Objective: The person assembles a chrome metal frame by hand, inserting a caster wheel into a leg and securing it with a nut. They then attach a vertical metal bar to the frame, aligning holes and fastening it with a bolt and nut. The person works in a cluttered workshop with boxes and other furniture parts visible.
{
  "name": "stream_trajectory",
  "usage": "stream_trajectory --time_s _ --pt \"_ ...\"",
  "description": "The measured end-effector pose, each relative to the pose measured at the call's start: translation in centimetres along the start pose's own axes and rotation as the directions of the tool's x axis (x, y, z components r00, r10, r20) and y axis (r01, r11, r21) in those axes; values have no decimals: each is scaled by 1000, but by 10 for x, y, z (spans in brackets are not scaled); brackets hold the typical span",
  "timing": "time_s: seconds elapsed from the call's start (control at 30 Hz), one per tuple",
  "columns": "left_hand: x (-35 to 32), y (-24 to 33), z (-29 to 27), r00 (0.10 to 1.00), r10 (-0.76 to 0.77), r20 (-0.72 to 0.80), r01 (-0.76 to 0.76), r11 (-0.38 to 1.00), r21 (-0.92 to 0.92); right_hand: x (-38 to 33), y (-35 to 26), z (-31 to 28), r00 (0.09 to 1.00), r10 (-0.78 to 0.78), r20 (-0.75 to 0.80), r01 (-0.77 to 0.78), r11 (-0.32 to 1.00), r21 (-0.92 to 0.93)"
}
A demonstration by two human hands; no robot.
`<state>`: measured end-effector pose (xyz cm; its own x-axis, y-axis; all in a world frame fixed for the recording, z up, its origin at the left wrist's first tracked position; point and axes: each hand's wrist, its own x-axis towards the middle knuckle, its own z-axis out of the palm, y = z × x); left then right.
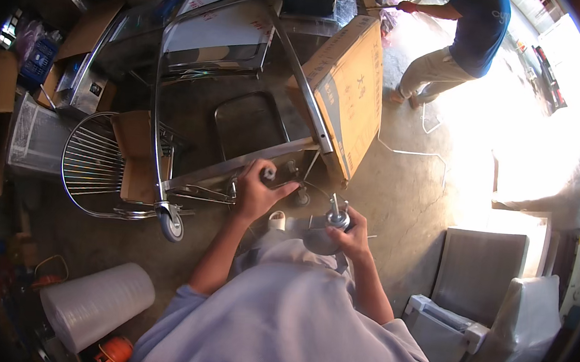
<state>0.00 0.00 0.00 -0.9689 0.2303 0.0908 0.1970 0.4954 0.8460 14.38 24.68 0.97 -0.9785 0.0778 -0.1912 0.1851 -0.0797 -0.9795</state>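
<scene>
Caster (pixel 327 234) is held above a cluttered, partly sunlit floor (pixel 398 204).

Frame (pixel 299 73) ahead, one wheel (pixel 171 224) at its near left corner. Carton (pixel 353 93) along its right side, tilted. Wire rack (pixel 91 164) to the left of the frame. Left hand (pixel 254 195) before the frame's near rail, small part (pixel 268 174) in it. Right hand (pixel 351 236) further right, caster (pixel 337 219) in it, stem up. Lower left: roll (pixel 101 306) lying on the floor, reel (pixel 114 353) just on its near side. Right: panel (pixel 479 266), wrapped pieces (pixel 525 332) nearer. Co-worker (pixel 478 39) beyond the carton, far right.
</scene>
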Motion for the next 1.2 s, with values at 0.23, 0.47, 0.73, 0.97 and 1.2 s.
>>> stream_trajectory --time_s 0.23,0.47,0.73,0.97,1.2 --pt "87 -8 111 861 452 -232 -304 825 477 -3 8 -97 983 57 -176 -62 998 -22" --pt "83 -17 125 979 96 -178 -1 884 468 -3 20 -168 952 157 -264 -129 984 120" --pt "88 -18 136 926 164 -339 -24 923 383 84 16 -155 952 112 -285 -73 987 146" --pt "87 -18 134 924 154 -349 -39 948 315 152 20 -139 964 142 -223 -82 963 258" --pt "83 2 136 927 -3 -376 103 963 248 240 12 -145 983 181 33 -180 907 380"
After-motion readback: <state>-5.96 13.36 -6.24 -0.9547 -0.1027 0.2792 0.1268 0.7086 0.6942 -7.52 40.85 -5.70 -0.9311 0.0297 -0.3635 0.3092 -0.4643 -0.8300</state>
